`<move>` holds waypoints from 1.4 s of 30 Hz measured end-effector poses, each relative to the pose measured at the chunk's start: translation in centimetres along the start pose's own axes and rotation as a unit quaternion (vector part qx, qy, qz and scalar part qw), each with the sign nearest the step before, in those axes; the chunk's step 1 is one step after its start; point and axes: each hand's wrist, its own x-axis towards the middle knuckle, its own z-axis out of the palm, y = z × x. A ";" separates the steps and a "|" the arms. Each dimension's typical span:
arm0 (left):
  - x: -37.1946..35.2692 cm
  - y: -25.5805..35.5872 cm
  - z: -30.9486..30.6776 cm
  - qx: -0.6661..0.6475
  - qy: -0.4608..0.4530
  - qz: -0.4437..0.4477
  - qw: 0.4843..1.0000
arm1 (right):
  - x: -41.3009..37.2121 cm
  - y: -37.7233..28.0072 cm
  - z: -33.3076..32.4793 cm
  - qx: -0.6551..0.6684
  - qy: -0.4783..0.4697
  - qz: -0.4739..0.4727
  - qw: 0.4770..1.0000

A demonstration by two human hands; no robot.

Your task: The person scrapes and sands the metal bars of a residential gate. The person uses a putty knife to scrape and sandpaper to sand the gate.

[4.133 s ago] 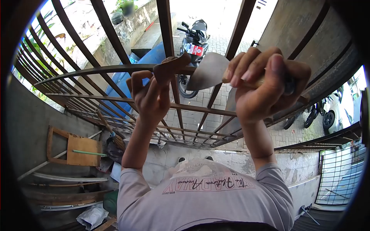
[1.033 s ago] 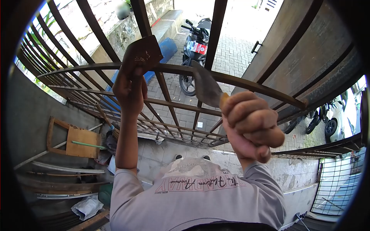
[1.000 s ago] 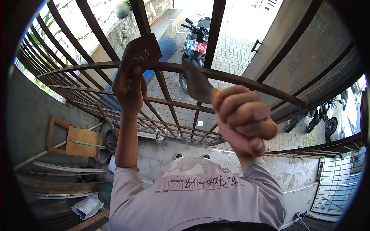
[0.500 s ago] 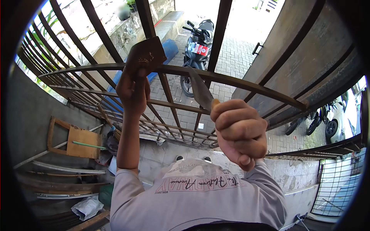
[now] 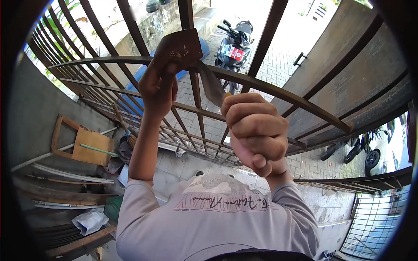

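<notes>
So we've got our left hand [image 5: 159, 89] up at the railing [image 5: 250, 81], pinching a flat brown piece [image 5: 180, 45] by its lower end, so it covers a bit of the top rail from where we look. Can't tell if it actually touches the rail. Our right hand [image 5: 257, 126] is on the near side of the railing, clenched tight round the handle of a trowel [image 5: 211, 85].

Biggest change: half a second ago there was a clear gap between the trowel tip and the brown piece, and now the tip is right by its lower corner. Touching or not, we can't say. About four seconds back the blade was showing us its broad face; now it looks much narrower. The motorbike [image 5: 230, 61] is beyond the railing, same as before.
</notes>
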 end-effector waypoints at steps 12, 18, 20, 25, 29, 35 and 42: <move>0.1 0.5 0.1 -0.035 -0.009 -0.018 0.999 | -2.1 -1.9 0.2 -0.066 0.036 -0.081 0.994; 0.3 -0.2 -0.3 -0.047 -0.016 -0.005 0.999 | -2.2 0.1 1.0 -0.047 0.040 -0.054 0.997; 0.1 -0.1 -0.2 -0.042 -0.014 -0.005 0.999 | -2.1 -0.3 1.0 -0.012 0.033 -0.062 0.997; 0.2 0.0 -0.3 -0.039 -0.020 -0.009 0.999 | -2.8 0.6 1.3 0.002 0.042 -0.129 0.991; 0.3 0.4 0.5 -0.025 0.009 -0.019 0.999 | -2.7 1.1 2.2 0.006 0.052 -0.118 0.992; 0.0 0.5 0.2 -0.029 0.006 -0.029 0.999 | -3.2 -0.1 0.6 0.007 0.022 -0.118 0.993; 0.0 0.2 0.3 -0.020 0.013 -0.016 1.000 | -3.7 0.0 0.8 0.012 0.026 -0.085 0.996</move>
